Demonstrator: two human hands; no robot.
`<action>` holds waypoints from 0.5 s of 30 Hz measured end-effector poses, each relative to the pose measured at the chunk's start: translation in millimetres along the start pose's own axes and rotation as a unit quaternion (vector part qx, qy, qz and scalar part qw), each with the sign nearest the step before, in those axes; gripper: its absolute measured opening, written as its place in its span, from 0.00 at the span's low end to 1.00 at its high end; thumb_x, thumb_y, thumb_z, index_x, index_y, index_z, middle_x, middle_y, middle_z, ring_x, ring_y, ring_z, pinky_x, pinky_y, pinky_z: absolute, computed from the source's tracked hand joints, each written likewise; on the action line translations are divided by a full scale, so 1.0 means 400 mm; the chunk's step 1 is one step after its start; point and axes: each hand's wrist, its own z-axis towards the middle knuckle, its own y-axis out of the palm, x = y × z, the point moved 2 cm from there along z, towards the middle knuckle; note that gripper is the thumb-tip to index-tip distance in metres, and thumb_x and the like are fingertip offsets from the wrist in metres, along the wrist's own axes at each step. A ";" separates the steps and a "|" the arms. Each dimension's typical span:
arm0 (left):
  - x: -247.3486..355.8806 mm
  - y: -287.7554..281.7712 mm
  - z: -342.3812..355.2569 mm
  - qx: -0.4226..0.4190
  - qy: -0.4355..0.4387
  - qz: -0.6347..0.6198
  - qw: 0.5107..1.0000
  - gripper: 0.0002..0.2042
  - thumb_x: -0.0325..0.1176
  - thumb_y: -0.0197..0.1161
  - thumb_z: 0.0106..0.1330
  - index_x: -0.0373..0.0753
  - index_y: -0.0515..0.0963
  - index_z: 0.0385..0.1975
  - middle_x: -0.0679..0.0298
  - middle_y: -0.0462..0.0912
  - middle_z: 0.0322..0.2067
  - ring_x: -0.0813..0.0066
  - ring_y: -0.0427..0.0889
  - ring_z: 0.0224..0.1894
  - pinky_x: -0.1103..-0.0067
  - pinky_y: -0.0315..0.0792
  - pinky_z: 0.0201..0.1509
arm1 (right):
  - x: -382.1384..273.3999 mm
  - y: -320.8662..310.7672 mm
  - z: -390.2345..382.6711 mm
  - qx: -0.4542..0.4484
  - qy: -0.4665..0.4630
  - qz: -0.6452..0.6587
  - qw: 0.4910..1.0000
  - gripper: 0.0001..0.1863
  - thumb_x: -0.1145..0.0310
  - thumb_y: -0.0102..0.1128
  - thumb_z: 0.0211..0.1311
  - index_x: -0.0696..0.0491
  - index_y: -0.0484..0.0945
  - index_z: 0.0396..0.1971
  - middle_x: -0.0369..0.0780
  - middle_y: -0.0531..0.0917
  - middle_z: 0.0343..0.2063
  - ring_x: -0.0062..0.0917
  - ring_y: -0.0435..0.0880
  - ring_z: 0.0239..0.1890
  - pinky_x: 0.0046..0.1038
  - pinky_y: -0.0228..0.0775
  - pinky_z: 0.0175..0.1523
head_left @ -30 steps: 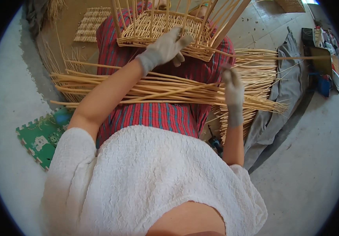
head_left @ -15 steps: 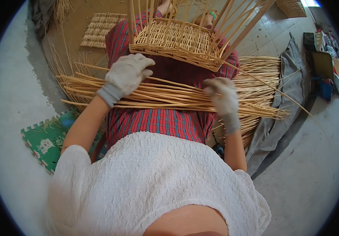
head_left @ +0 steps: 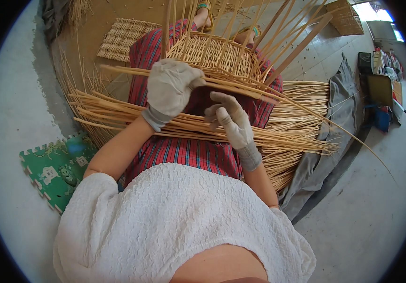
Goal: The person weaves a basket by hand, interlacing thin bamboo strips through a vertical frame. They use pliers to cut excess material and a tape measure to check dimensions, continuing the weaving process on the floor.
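Note:
My left hand (head_left: 170,89), in a pale work glove, is closed round a few wicker rods (head_left: 132,71) held above my lap. They run rightward along the near edge of a half-woven wicker basket (head_left: 214,54), whose tall stakes and wooden posts stand upright. My gloved right hand (head_left: 233,125) is just below and to the right, fingers apart and curved, with nothing in it that I can see. Beneath both hands a loose bundle of wicker rods (head_left: 283,137) lies across my red plaid-covered lap (head_left: 184,153). One long thin rod bends out to the right past the basket.
More peeled rods (head_left: 302,106) lie in a pile at the right, beside a grey cloth (head_left: 339,108). A woven panel (head_left: 125,40) is on the floor at the far left, and green foam mats (head_left: 59,170) are at the near left. Shelved odds and ends (head_left: 384,85) stand far right.
My left hand has lifted a few rods from the bundle toward the basket. My right hand has come leftward and is now spread near it. The basket appears slightly lower and more hidden.

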 end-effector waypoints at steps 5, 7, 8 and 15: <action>-0.017 0.021 -0.046 -0.123 -0.045 -0.183 0.974 0.07 0.33 0.72 0.64 0.42 0.83 0.39 0.61 0.85 0.31 0.59 0.85 0.38 0.67 0.76 0.47 | -0.109 -0.039 -0.003 0.052 -0.226 -0.032 0.972 0.13 0.64 0.58 0.79 0.59 0.82 0.50 0.46 0.85 0.45 0.27 0.86 0.46 0.31 0.81 0.51; -0.097 0.023 -0.048 -0.058 -0.060 -0.151 0.985 0.08 0.29 0.71 0.66 0.42 0.83 0.43 0.60 0.84 0.32 0.60 0.84 0.38 0.69 0.77 0.45 | -0.172 -0.133 -0.007 0.125 -0.307 0.012 0.943 0.10 0.68 0.56 0.79 0.58 0.80 0.50 0.46 0.86 0.45 0.31 0.88 0.46 0.33 0.85 0.49; -0.118 0.032 -0.043 -0.087 -0.095 -0.184 0.974 0.10 0.25 0.70 0.65 0.41 0.83 0.46 0.59 0.85 0.35 0.63 0.84 0.37 0.70 0.78 0.44 | -0.183 -0.158 -0.013 0.190 -0.339 0.007 0.921 0.09 0.69 0.56 0.79 0.58 0.80 0.49 0.46 0.86 0.44 0.33 0.88 0.46 0.33 0.86 0.49; -0.106 0.135 -0.070 -0.050 -0.074 0.005 0.996 0.27 0.26 0.73 0.61 0.47 0.75 0.61 0.63 0.86 0.53 0.61 0.89 0.45 0.71 0.82 0.46 | -0.086 -0.289 -0.068 0.321 -0.277 0.083 0.902 0.07 0.70 0.59 0.77 0.55 0.74 0.48 0.48 0.86 0.46 0.37 0.88 0.50 0.35 0.89 0.54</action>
